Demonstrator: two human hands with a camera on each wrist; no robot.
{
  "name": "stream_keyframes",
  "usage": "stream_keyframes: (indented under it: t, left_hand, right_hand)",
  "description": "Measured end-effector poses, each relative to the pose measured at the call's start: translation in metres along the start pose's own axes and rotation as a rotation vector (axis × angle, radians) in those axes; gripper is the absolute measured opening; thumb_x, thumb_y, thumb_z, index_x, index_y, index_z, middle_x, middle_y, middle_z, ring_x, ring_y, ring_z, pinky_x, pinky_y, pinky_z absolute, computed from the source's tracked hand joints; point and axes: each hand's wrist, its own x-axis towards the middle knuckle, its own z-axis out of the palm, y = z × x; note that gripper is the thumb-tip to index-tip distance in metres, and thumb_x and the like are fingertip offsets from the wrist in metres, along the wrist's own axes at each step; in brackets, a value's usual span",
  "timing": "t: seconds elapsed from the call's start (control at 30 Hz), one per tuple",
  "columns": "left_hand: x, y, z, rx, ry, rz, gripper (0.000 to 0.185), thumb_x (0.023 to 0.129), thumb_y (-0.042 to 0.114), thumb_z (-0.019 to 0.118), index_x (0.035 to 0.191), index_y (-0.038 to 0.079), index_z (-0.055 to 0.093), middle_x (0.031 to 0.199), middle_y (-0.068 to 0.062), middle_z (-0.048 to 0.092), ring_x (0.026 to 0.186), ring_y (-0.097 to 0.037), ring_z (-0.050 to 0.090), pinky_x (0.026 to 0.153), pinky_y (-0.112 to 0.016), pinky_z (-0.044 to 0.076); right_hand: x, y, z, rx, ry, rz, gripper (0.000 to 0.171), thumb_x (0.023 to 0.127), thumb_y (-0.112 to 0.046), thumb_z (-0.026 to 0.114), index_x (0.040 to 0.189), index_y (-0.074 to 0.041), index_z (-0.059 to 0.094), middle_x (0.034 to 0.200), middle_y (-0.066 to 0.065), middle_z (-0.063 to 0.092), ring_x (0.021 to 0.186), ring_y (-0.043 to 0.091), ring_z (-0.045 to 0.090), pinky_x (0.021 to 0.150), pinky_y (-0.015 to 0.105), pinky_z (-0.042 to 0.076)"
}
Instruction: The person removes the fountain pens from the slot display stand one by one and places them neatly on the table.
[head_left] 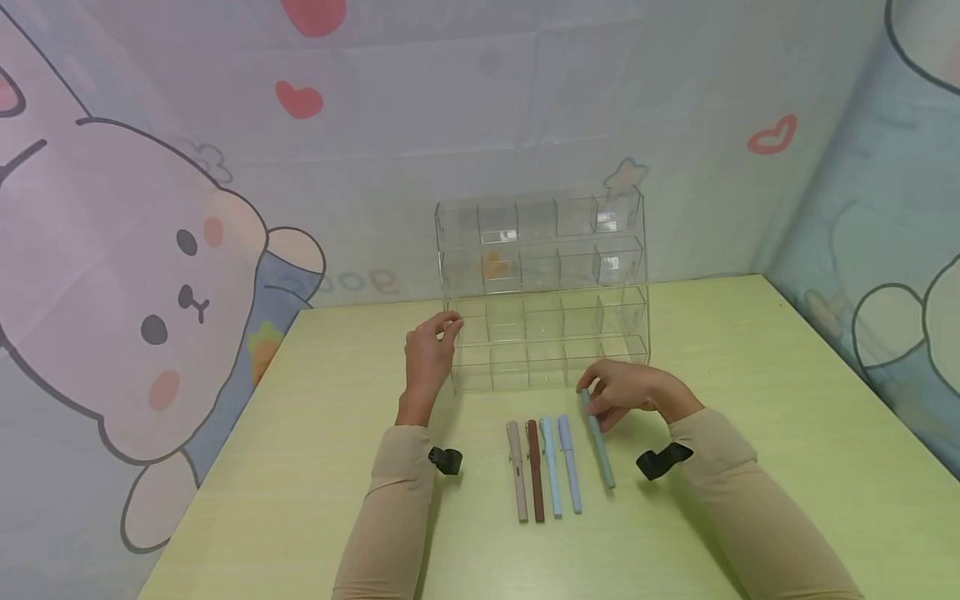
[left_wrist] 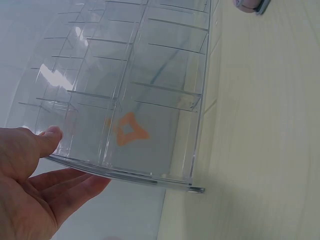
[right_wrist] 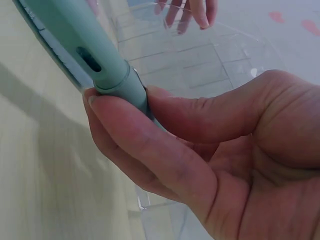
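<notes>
A clear acrylic display rack (head_left: 543,325) with stepped rows of compartments stands at the back of the table. My left hand (head_left: 430,354) grips its left side edge, the thumb (left_wrist: 51,134) on the near face and the other fingers behind the panel. In my right hand (head_left: 626,390), a green pen (head_left: 600,446) is pinched between thumb and fingers near its cap; it slants in front of the rack's right part. The right wrist view shows an oval window in the pen's barrel (right_wrist: 90,59). Left of it lie a taupe pen (head_left: 517,475), a dark red pen (head_left: 535,475), a light blue pen (head_left: 551,471) and a periwinkle pen (head_left: 571,467).
The pale yellow-green tabletop (head_left: 300,467) reaches back to a cartoon-printed cloth (head_left: 375,167), which hangs close behind the rack. Another printed cloth (head_left: 885,250) hangs along the right side. Black wrist cameras (head_left: 447,461) sit on both sleeves.
</notes>
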Motion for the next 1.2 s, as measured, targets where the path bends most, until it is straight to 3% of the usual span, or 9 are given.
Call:
stream_keyframes:
  t: [0.4,0.57,0.7,0.87,1.0,1.1,1.2]
  left_hand:
    - [0.001,-0.001,0.002,-0.002,-0.002,-0.011,0.022,0.1,0.027,0.064,0.111,0.012,0.075,0.117,-0.016,0.071,0.08,-0.029,0.075,0.065,-0.046,0.058]
    - [0.001,-0.001,0.001,-0.001,-0.005,-0.009,0.022,0.101,0.027,0.063,0.113,0.013,0.074,0.118,-0.015,0.071,0.084,-0.031,0.074,0.091,-0.056,0.05]
    - [0.001,0.0,0.0,0.001,-0.007,-0.007,0.021,0.101,0.026,0.063,0.113,0.013,0.074,0.119,-0.014,0.071,0.087,-0.033,0.074,0.101,-0.061,0.04]
    - [0.001,0.0,0.0,0.005,-0.005,-0.002,0.022,0.101,0.027,0.063,0.113,0.013,0.074,0.12,-0.014,0.07,0.092,-0.033,0.073,0.097,-0.059,0.046]
    - [0.001,0.0,0.001,0.011,-0.001,-0.004,0.022,0.101,0.027,0.063,0.113,0.013,0.074,0.12,-0.013,0.071,0.09,-0.032,0.074,0.076,-0.051,0.056]
    - [0.0,0.0,0.001,0.01,0.001,-0.007,0.021,0.1,0.026,0.064,0.112,0.013,0.075,0.119,-0.013,0.071,0.085,-0.031,0.074,0.069,-0.049,0.057]
    - [0.001,0.0,0.001,0.006,0.004,-0.006,0.02,0.1,0.026,0.064,0.111,0.013,0.075,0.119,-0.013,0.071,0.085,-0.031,0.074,0.077,-0.051,0.056]
  right_hand:
    - [0.008,0.0,0.018,-0.09,0.013,0.032,0.027,0.092,0.01,0.061,0.117,0.016,0.053,0.09,0.021,0.067,0.074,0.03,0.073,0.067,0.039,0.06]
    - [0.009,-0.001,0.022,-0.113,0.02,0.051,0.02,0.092,0.01,0.063,0.111,0.012,0.057,0.087,0.02,0.069,0.071,0.031,0.073,0.065,0.039,0.06]
    - [0.009,-0.002,0.024,-0.149,0.03,0.066,0.017,0.091,0.011,0.064,0.107,0.01,0.059,0.085,0.019,0.069,0.068,0.03,0.073,0.062,0.038,0.06]
    - [0.009,-0.005,0.029,-0.198,0.051,0.07,0.016,0.09,0.012,0.064,0.106,0.01,0.059,0.081,0.018,0.069,0.065,0.027,0.073,0.06,0.036,0.06]
    - [0.007,-0.008,0.033,-0.243,0.066,0.069,0.016,0.089,0.012,0.064,0.106,0.011,0.061,0.079,0.016,0.07,0.066,0.027,0.073,0.061,0.035,0.06]
    - [0.006,-0.011,0.036,-0.276,0.076,0.078,0.016,0.089,0.013,0.064,0.105,0.012,0.063,0.078,0.015,0.07,0.066,0.027,0.073,0.061,0.034,0.06]
    - [0.006,-0.011,0.037,-0.3,0.078,0.082,0.015,0.089,0.013,0.064,0.104,0.011,0.065,0.079,0.014,0.069,0.066,0.026,0.073,0.062,0.034,0.06]
